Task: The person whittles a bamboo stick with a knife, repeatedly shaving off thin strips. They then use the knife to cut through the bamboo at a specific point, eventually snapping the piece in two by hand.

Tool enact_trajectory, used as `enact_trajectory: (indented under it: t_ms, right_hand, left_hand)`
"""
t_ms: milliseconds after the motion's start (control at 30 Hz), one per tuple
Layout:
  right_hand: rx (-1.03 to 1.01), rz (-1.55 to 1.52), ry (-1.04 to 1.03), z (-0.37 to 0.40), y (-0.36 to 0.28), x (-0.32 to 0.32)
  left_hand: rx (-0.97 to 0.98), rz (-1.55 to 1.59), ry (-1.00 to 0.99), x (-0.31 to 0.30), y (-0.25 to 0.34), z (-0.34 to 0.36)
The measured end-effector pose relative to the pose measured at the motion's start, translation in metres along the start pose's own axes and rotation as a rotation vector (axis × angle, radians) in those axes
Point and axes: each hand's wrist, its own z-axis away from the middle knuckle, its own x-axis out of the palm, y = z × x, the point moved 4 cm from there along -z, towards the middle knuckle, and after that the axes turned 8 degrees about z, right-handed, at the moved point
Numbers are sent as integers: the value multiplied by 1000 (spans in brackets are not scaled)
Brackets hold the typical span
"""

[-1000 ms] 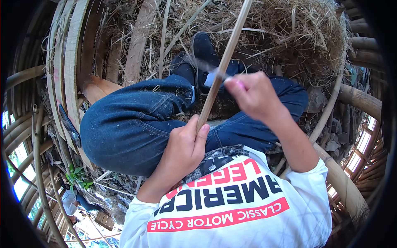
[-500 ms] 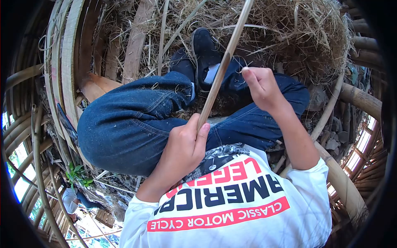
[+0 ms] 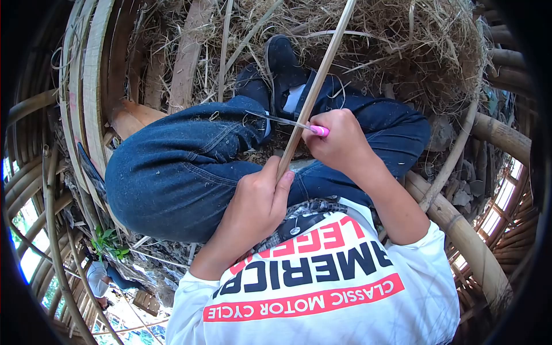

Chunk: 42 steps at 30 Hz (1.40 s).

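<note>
A long, thin bamboo strip [image 3: 323, 75] slants up and away from my lap, its far end beyond the top of the view. My left hand [image 3: 256, 198] is closed around its near end, thumb along the side. In my right hand [image 3: 340, 141] is a knife [image 3: 319, 131] with a pink handle, gripped in a fist. Its thin blade points left and crosses the strip a short way above my left hand. Both hands are over my crossed legs in blue jeans [image 3: 167, 172].
Dry shavings [image 3: 414, 40] are heaped beyond my feet. Wooden planks [image 3: 95, 75] stand at the left, with a small green plant [image 3: 109, 244] below. A thick bamboo pole [image 3: 460, 230] runs along my right. Another person [image 3: 99, 282] is at the far lower left.
My right hand has come down and left toward the strip, and the knife blade now lies across it. The left hand stays almost where it was.
</note>
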Motion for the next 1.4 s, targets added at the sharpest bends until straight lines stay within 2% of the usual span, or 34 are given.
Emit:
enact_trajectory:
  t_ms: [267,367,467,733,833,1100,1400]
  right_hand:
    - [47,-23,-12,14,16,8]
    - [79,-36,-38,10,6,-2]
    - [33,-62,-39,6,-9,-3]
    - [41,-26,-34,8,6,15]
    - [82,17,-6,15,13,17]
    - [-22,259,149,8,11,12]
    - [-48,307,288,1,14,26]
  left_hand:
    - [-11,25,12,-3,0,2]
    - [2,25,67,-4,2,4]
    - [33,-47,23,5,-1,3]
    - [-94,0,-33,-2,-5,0]
    - [-96,-3,-32,-1,-6,0]
    - [-38,-48,52,2,-9,0]
    - [-57,-7,125,1,-13,0]
